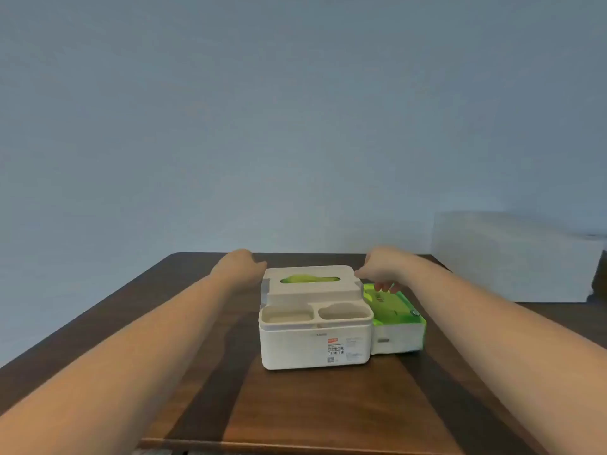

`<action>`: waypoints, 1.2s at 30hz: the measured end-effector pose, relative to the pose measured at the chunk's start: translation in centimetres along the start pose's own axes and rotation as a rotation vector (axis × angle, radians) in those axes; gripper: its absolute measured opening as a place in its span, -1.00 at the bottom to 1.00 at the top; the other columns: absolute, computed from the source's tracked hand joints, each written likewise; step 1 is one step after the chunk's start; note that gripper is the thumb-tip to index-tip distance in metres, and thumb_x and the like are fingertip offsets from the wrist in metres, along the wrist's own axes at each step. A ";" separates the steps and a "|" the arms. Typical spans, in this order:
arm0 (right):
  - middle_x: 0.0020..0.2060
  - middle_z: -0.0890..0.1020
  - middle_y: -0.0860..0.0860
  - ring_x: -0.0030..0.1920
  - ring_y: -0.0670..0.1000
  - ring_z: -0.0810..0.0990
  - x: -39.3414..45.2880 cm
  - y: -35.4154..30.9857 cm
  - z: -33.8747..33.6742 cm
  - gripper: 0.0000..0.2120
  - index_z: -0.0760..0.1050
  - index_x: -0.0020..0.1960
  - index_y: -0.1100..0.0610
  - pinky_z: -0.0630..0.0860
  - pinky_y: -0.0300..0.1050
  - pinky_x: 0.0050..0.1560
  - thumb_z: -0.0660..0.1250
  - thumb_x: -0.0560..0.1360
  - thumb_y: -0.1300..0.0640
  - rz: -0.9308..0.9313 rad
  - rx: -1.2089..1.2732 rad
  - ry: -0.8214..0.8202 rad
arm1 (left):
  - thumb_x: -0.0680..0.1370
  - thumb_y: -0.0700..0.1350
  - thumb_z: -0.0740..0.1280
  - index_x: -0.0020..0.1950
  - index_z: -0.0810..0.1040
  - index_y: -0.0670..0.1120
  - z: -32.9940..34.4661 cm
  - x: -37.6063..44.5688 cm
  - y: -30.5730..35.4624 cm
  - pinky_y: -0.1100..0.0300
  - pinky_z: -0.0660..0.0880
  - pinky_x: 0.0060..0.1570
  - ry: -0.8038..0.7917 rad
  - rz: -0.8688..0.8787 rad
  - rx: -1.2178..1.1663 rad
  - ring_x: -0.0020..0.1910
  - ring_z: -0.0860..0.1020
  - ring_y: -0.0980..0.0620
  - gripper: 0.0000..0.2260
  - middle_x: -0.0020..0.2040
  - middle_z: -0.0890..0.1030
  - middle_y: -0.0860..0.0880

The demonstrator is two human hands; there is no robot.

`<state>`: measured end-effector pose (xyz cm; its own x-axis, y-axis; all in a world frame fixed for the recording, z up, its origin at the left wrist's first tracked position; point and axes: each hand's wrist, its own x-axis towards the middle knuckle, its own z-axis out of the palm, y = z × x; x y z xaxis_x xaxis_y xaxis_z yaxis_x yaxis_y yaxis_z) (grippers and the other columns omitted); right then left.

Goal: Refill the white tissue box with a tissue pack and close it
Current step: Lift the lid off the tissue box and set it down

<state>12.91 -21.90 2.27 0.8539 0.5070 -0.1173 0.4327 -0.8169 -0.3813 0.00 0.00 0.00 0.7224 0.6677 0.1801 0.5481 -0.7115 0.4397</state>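
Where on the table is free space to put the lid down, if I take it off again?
The table is bare left of the white tissue box, and in front of it toward the near edge. The right side is crowded: a green tissue pack lies against the box, with the right hand above it.

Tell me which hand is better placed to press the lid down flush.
Neither alone, probably both: the left hand sits at the lid's far-left corner, the right hand at its far-right corner. Green shows through the slot of the white tissue box.
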 end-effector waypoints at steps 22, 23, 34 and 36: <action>-0.42 0.36 0.08 -0.44 0.03 0.30 -0.7 -2.1 1.0 -0.74 0.41 -0.42 0.21 0.25 -0.18 -0.47 0.26 0.43 0.36 0.010 -0.003 0.025 | 0.42 -0.26 0.28 -0.41 0.44 -0.11 0.4 0.1 -0.7 0.18 0.36 -0.35 -0.062 -0.084 -0.338 -0.25 0.46 -0.11 -0.80 -0.37 0.48 -0.05; -0.43 0.35 0.07 -0.44 0.03 0.30 -0.6 -2.4 0.9 -0.69 0.40 -0.46 0.19 0.24 -0.19 -0.47 0.22 0.45 0.36 -0.009 0.025 0.048 | 0.43 -0.27 0.27 -0.41 0.43 -0.11 -0.2 0.4 -0.8 0.18 0.38 -0.34 -0.042 -0.085 -0.383 -0.26 0.45 -0.13 -0.79 -0.39 0.47 -0.06; -0.38 0.53 0.12 -0.21 0.17 0.55 1.0 -12.0 1.3 -0.60 0.52 -0.64 0.20 0.46 -0.13 -0.21 0.28 0.36 0.37 -0.158 0.076 0.087 | 0.35 -0.28 0.29 -0.39 0.41 -0.15 -5.8 1.9 -8.7 0.21 0.27 -0.40 0.105 -0.170 -0.447 -0.35 0.37 -0.14 -0.87 -0.37 0.47 -0.13; -0.20 0.60 0.16 -0.12 0.19 0.55 1.6 -13.9 2.3 -0.73 0.63 -0.46 0.22 0.48 -0.10 -0.13 0.31 0.37 0.36 -0.187 0.045 0.062 | 0.36 -0.27 0.27 -0.39 0.39 -0.15 -6.0 2.0 -10.7 0.20 0.28 -0.37 0.135 -0.191 -0.440 -0.33 0.37 -0.13 -0.86 -0.39 0.44 -0.11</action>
<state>7.59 -9.09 5.27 0.7766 0.6298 0.0152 0.5732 -0.6964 -0.4318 -6.99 10.23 0.97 0.5493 0.8202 0.1600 0.4138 -0.4333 0.8006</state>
